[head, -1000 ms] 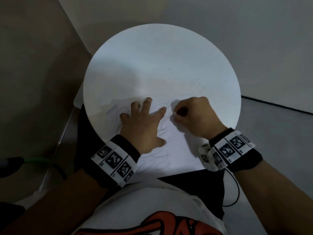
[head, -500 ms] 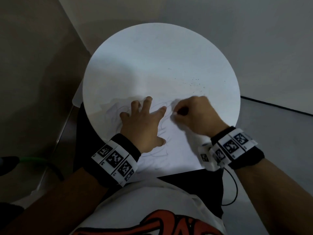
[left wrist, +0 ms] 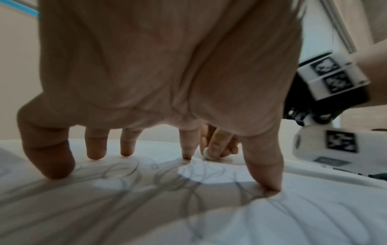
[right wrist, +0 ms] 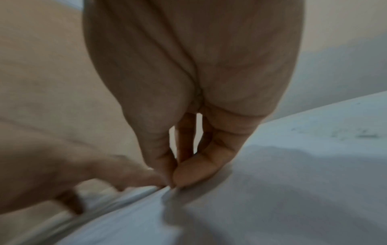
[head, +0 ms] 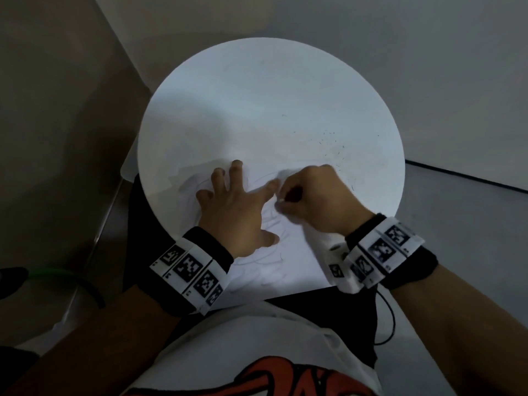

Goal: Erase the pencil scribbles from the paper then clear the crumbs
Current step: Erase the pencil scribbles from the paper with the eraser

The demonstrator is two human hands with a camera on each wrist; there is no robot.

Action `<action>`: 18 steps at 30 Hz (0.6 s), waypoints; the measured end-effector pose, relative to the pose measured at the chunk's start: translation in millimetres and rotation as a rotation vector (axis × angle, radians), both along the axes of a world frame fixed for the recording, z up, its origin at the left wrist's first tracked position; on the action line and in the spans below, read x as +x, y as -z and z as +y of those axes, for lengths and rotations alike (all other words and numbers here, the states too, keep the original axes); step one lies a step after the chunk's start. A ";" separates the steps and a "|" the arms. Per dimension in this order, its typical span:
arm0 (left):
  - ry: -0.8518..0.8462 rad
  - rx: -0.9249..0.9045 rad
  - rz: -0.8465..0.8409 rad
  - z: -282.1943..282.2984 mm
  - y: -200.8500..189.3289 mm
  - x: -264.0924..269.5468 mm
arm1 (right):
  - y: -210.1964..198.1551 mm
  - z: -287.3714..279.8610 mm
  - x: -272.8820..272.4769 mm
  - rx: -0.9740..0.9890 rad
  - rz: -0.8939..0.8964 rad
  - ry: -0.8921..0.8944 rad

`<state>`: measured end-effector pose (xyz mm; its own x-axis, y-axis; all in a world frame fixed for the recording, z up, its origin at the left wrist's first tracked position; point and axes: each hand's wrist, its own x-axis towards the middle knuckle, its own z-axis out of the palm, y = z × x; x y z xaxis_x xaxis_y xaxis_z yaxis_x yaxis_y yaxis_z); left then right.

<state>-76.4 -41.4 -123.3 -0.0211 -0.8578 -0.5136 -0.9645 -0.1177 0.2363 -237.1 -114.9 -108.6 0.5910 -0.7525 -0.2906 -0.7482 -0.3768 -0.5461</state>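
- Since the earlier frames the right hand [head: 317,197] has slid a little toward the left hand [head: 238,208]; the two are now just beside each other, the left forefinger almost touching the right fingertips.
- Left hand: fingers straight and spread, tips pressed on the paper [head: 288,270], pinning it.
- Right hand: fingers curled, pinching a small white eraser [left wrist: 207,153] whose end is down on the paper, just beside the left forefinger.
- Paper lies at the near edge of the round white table [head: 257,90], overhanging it toward the person.
- Scribbles [left wrist: 130,172]: grey loops run under and in front of the left hand, toward the paper's near edge.
- Crumbs [head: 331,138]: dark specks scattered on the table toward its right edge, beyond the right hand.
- Right wrist view is blurred; eraser hidden there.
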 end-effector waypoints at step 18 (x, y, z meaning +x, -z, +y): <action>-0.028 0.014 0.004 -0.7 2.8 4.0 | -3.8 -19.9 -3.6 0.005 0.030 0.111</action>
